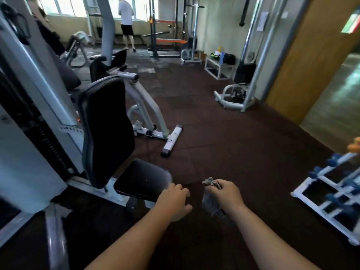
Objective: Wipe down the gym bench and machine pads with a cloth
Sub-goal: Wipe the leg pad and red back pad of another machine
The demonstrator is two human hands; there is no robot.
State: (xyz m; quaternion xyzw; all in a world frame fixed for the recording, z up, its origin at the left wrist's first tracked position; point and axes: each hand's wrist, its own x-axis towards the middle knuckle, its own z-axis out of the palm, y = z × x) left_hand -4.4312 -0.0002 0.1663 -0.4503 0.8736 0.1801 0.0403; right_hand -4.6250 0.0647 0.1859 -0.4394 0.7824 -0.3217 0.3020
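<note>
The right hand [224, 193] grips a bunched grey cloth [209, 201]; its fingers [213, 189] are curled round the upper part and the rest hangs below the fist, above the rubber floor [224, 137]. The left hand [174, 199] holds nothing, fingers loosely curled, at the front edge of the black seat pad [140, 178]; contact cannot be determined. The back pad [107, 129] stands upright behind the seat. 1 dumbbell rack [319, 193] stands at the right.
</note>
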